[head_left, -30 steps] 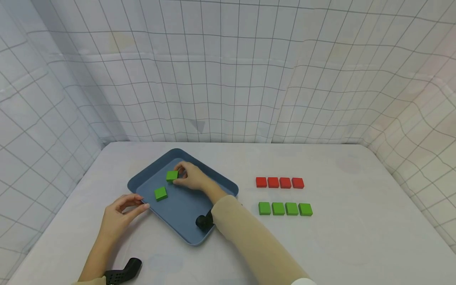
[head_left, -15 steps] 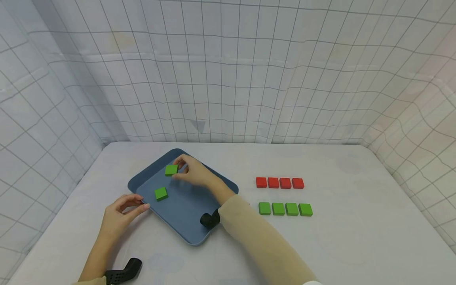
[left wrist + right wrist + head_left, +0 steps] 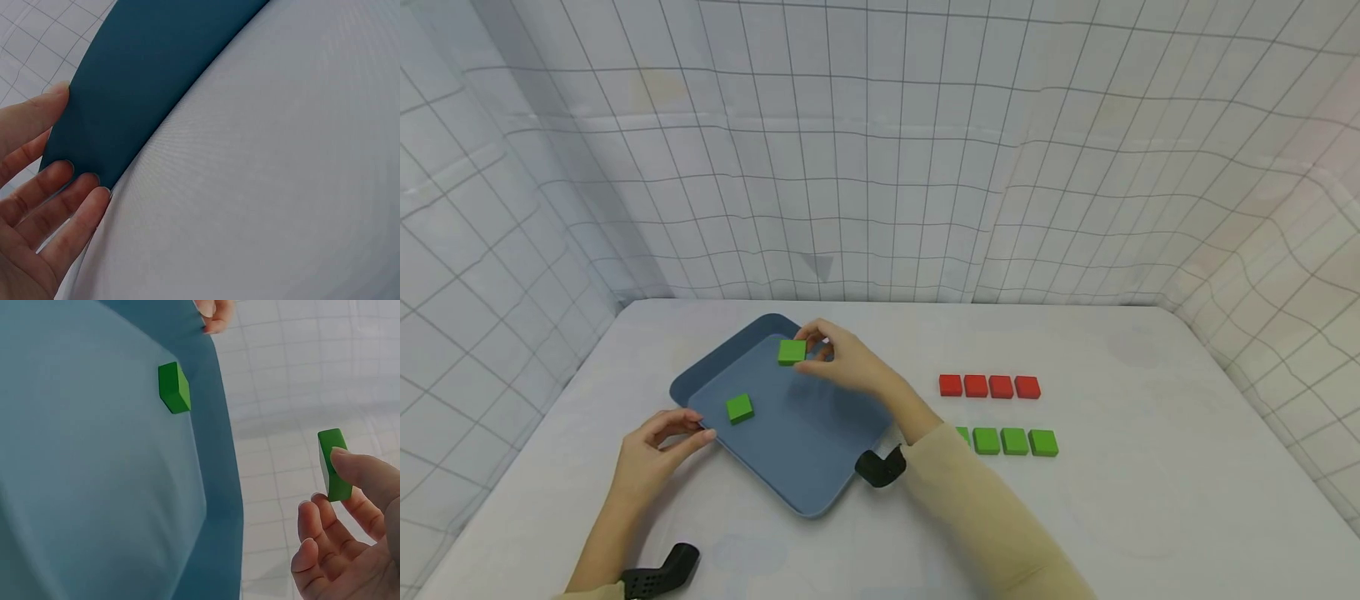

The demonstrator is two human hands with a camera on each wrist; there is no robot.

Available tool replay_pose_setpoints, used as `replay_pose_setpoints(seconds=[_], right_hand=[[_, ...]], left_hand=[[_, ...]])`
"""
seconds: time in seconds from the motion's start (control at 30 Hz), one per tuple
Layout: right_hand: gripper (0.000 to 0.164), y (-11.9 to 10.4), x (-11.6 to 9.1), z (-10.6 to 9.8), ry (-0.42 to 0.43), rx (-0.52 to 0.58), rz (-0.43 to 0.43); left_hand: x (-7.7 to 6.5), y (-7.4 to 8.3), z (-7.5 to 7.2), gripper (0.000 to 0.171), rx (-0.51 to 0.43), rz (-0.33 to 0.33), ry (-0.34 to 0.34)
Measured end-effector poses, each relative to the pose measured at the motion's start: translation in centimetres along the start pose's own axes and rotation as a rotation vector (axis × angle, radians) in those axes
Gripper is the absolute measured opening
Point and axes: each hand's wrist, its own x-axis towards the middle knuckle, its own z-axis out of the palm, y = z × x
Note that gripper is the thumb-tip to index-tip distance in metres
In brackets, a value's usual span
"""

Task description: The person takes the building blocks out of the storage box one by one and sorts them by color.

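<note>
My right hand (image 3: pixel 842 358) pinches a green block (image 3: pixel 792 352) between thumb and fingers, held raised over the far part of the blue tray (image 3: pixel 790 454). In the right wrist view this green block (image 3: pixel 334 464) is under the thumb, apart from the tray wall. Another green block (image 3: pixel 740 408) lies on the tray floor near its left side. My left hand (image 3: pixel 651 454) is at the tray's left edge, with its fingertips touching the outer wall. In the left wrist view the left hand (image 3: pixel 53 212) has its thumb by the rim and other fingers lower on the wall.
Red blocks (image 3: pixel 976 386) stand in a row to the tray's right. A row of green blocks (image 3: pixel 1014 442) lies nearer to me, partly hidden by the right sleeve (image 3: pixel 981 500). A white gridded curtain (image 3: pixel 880 167) surrounds the white table (image 3: pixel 1150 467).
My right hand has lifted the green block from the tray floor and carried it to the right. The left hand, the tray and the other green block have stayed put.
</note>
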Motion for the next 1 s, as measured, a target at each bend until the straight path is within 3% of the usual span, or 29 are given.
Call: replay_pose_setpoints(seconds=[0.33, 1.0], right_hand=[[0.035, 1.1, -3.5, -2.9, 0.049, 0.009, -0.036], [0.036, 2.7, -11.7, -7.4, 0.092, -0.035, -0.027]], left_hand=[[-0.1, 0.3, 0.0, 0.027, 0.003, -0.006, -0.006], [-0.2, 0.4, 0.1, 0.028, 0.009, -0.021, -0.006]])
